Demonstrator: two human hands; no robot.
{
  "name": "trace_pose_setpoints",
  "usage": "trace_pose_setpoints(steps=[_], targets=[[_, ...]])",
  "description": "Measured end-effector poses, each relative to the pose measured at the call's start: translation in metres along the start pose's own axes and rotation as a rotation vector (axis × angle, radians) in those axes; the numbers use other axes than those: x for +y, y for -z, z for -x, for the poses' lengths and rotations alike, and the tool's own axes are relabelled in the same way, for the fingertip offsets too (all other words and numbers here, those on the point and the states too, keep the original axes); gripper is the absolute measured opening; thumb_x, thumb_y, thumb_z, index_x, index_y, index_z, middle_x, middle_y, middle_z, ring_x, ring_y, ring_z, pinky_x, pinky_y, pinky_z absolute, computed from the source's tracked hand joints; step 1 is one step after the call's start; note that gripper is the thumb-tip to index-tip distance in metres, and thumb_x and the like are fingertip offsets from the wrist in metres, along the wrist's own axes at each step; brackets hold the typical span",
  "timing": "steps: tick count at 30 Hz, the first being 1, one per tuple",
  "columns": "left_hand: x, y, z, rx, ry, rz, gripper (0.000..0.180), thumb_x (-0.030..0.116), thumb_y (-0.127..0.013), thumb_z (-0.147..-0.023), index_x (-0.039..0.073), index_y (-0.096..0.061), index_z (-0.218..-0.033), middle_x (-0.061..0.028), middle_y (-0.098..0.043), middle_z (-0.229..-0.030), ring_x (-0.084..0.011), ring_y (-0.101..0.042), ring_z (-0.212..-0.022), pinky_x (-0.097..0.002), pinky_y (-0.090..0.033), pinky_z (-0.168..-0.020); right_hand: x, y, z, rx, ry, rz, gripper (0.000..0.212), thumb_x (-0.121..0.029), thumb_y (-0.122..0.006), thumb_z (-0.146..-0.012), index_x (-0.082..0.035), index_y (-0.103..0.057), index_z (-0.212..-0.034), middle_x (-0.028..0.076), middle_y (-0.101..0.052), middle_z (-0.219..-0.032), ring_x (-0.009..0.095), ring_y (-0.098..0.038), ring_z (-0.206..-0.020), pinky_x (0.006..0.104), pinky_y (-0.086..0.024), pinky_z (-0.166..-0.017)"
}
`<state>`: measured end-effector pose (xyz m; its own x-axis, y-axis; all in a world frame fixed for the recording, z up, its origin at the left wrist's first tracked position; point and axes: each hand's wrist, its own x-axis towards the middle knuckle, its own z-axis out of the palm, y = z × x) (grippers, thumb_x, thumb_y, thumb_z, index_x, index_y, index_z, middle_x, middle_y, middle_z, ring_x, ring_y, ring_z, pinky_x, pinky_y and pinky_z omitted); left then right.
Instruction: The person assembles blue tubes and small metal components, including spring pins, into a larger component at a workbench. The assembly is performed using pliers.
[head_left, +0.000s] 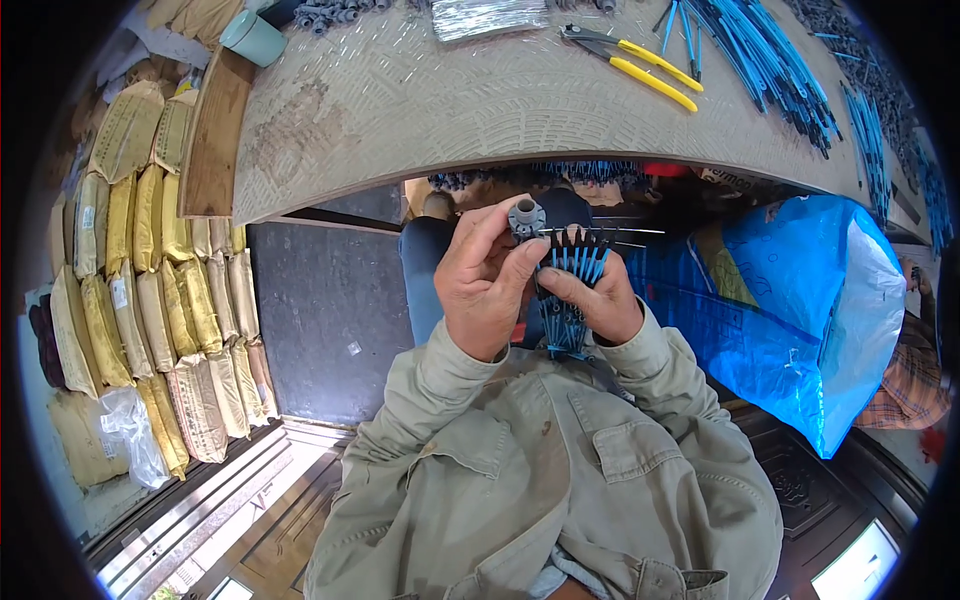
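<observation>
Over my lap, my left hand (485, 280) pinches a round grey plastic hub (526, 216) with a notched rim and a hole in its middle. Close against it, my right hand (604, 300) grips a fanned bunch of thin blue rods (578, 262) with black ends. The lower part of the bunch hangs below my fingers toward my jacket. Thin metal wires (640, 232) stick out to the right past the black ends. My thumbs nearly meet between hub and rods; whether the rods are joined to the hub is hidden by my fingers.
Ahead is a worktable (400, 120) with yellow-handled snips (650, 75), piled blue rods (765, 65), a pack of metal wires (490, 18) and a pale green cup (253, 38). A blue plastic sack (780, 290) stands right, stacked yellow packages (150, 220) left. Another person's plaid sleeve (905, 385) shows far right.
</observation>
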<state>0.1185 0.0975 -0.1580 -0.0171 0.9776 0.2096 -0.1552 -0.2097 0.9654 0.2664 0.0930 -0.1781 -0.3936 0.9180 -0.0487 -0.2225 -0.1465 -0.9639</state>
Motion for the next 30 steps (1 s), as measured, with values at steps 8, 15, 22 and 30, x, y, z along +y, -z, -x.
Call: trace_pose_setpoints(steps=[8, 15, 22, 30], targets=[[-0.001, 0.000, 0.004, 0.007, -0.086, -0.083, 0.032, 0.002, -0.059, -0.086, -0.005, -0.053, -0.116, -0.0073, -0.050, -0.108, -0.0106, -0.055, -0.089, -0.0213, -0.045, -0.076, 0.008, -0.005, -0.013, 0.164, 0.497, -0.078, 0.039, -0.025, -0.054, -0.090, -0.005, -0.039, -0.120, 0.015, -0.046, -0.117, 0.022, -0.055, -0.096, 0.0358, -0.045, -0.085], [0.000, 0.005, 0.006, -0.042, -0.096, -0.110, 0.033, 0.001, -0.058, -0.085, -0.005, -0.052, -0.117, -0.0079, -0.050, -0.108, -0.0110, -0.053, -0.093, -0.0218, -0.045, -0.077, 0.009, -0.004, -0.016, 0.253, 0.731, -0.137, 0.030, -0.027, -0.041, -0.096, -0.005, -0.042, -0.116, 0.018, -0.047, -0.110, 0.028, -0.059, -0.088, 0.0393, -0.049, -0.079], [0.008, 0.007, 0.009, -0.043, -0.017, -0.014, 0.034, 0.001, -0.061, -0.084, -0.005, -0.054, -0.117, -0.0072, -0.050, -0.109, -0.0114, -0.053, -0.094, -0.0217, -0.045, -0.078, 0.004, -0.004, -0.012, 0.286, 0.670, -0.028, 0.026, -0.022, -0.036, -0.098, -0.002, -0.048, -0.111, 0.017, -0.049, -0.102, 0.028, -0.062, -0.078, 0.0379, -0.051, -0.074], [0.005, 0.001, 0.009, -0.008, 0.028, 0.020, 0.032, 0.002, -0.061, -0.084, -0.005, -0.055, -0.115, -0.0062, -0.053, -0.107, -0.0108, -0.053, -0.094, -0.0209, -0.044, -0.078, 0.004, -0.001, -0.009, 0.297, 0.579, -0.030, 0.037, -0.023, -0.050, -0.092, -0.002, -0.044, -0.121, 0.014, -0.051, -0.102, 0.026, -0.061, -0.080, 0.0373, -0.050, -0.075]])
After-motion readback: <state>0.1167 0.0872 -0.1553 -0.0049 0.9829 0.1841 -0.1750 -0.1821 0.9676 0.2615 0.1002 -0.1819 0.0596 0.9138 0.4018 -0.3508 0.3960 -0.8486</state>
